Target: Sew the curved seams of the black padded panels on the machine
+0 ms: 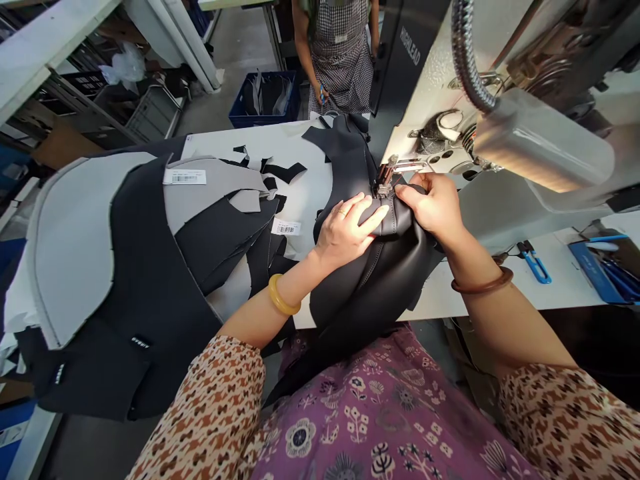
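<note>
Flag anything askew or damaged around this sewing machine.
I see no damage. The dark scraps look untidy: they lie strewn at odd angles on the white table, beyond the left hand.

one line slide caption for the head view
Left hand resting on black material, right hand gripping it, both beside the presser foot of a sewing machine.

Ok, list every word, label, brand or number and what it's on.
"HIGHLEAD" on black sewing-machine panel.
White barcode label on light-grey fabric: too small to read.
Another white barcode label near black cut pieces: too small.
White-lettered tags on black fabric: too blurred.
White patch on dark checked apron: too small.
White label on blue box: too blurred.
</note>
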`<state>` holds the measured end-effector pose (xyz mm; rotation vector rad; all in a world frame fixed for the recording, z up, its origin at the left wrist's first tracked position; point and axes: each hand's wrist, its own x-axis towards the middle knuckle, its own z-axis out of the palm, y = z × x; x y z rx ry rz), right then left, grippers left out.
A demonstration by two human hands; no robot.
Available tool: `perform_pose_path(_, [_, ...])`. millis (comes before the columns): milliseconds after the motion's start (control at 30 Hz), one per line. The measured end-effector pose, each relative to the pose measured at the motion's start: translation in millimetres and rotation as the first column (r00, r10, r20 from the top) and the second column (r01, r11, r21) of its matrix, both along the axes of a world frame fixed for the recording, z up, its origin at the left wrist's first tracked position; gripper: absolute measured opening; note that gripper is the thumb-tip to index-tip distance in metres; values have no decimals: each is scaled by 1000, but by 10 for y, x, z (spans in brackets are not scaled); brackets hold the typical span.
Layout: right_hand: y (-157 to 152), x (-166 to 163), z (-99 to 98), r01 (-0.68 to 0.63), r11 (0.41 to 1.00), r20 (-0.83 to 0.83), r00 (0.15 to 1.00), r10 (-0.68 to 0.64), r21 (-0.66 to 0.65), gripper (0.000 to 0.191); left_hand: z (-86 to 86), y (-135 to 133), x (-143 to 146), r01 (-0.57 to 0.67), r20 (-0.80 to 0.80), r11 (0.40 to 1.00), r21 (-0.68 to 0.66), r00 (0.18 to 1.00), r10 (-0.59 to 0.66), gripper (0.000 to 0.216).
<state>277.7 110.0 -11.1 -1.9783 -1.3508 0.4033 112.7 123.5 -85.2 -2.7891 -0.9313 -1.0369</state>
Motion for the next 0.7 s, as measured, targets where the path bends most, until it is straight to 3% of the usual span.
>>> perform_pose_path(233, [15, 11, -26, -4, 1000, -3, 1000, 4, -10, 36, -16, 29, 17, -5, 29, 999, 36, 1000, 4, 38])
perform_pose_path(467, [-19, 12, -32, -1, 1000, 15, 1000, 1, 3, 31, -40, 15, 16, 28, 68, 999, -33, 997, -26, 36])
perform_pose_path(700, [-11, 22, -43, 3, 1000, 31, 1000, -3, 10, 32, -37, 8, 3, 17, 51, 1000, -15, 999, -17, 34])
